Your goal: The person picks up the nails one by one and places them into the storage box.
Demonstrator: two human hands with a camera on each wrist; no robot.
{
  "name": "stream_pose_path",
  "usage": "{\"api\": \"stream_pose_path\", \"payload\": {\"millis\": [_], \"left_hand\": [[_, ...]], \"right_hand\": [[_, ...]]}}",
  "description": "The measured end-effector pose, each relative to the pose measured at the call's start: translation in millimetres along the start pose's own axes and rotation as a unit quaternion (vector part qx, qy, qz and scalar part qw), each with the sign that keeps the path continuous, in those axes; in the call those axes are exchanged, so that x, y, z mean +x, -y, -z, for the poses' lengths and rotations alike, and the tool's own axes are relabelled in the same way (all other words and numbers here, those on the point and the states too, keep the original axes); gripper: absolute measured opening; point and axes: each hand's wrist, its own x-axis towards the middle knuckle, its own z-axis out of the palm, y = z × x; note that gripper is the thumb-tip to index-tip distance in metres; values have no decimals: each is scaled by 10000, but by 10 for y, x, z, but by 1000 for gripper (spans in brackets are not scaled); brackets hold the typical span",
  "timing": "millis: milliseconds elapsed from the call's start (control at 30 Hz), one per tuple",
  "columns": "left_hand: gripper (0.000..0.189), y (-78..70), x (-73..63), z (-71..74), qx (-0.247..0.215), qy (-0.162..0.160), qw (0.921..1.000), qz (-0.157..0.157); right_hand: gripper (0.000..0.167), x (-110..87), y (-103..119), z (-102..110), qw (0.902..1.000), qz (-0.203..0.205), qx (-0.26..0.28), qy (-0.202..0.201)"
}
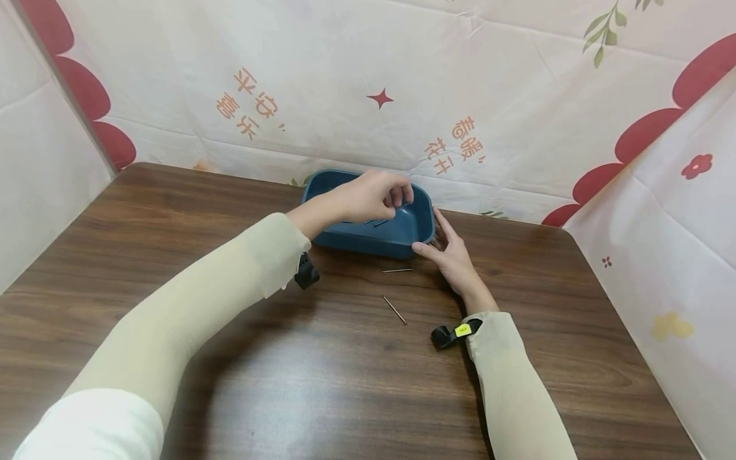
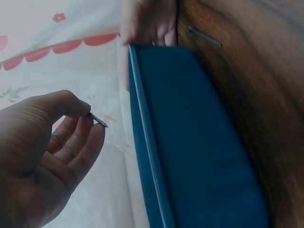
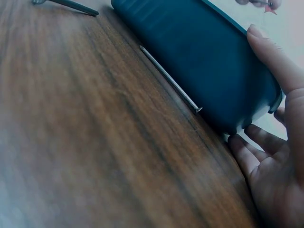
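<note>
Over a blue plastic bin (image 1: 362,244), my left hand (image 1: 374,195) is raised with bent fingers. In the left wrist view its thumb and fingers pinch a short length of a nail (image 2: 98,120); the rest is hidden by the fingers. My right hand (image 1: 453,260) grips the bin's right end, thumb at the rim and fingers around the lower side. Inside the bin lie a few dark nails (image 1: 381,223), partly covered by the left arm. One nail (image 3: 171,80) lies on the table along the bin's front wall, and a second nail (image 1: 394,310) lies closer to me.
The bin stands near the back edge of a brown wood-grain table (image 1: 322,358). Right behind it hangs a printed white cloth (image 1: 345,76), with more cloth along both sides. Black wrist cameras sit at the sleeve cuffs.
</note>
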Motion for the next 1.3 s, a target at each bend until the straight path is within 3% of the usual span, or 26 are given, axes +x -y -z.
{"api": "stream_pose_path", "payload": {"millis": [233,433,800,967,1133,1300], "left_hand": [[24,118,157,-8,4,-107,9995,298],[25,230,246,-42,49,0,9991,426],[28,532,362,-148,42,-32,9979,645],[29,645,397,-187,172,116,9971,737],[30,681,434,-225,80,226,9953,934],[31,689,462,-284,266,549,9906,1226]], "right_hand": [[87,1,-7,9,9999,41,-76,-58],[87,-10,4,3,9999,64,-119,-55],[86,-20,-3,15,9999,137,-30,-78],[87,-10,-1,-3,9998,163,2,-72],[87,-4,2,5,9998,143,-54,-102],[85,-13,2,1,9998,131,-44,-114]]}}
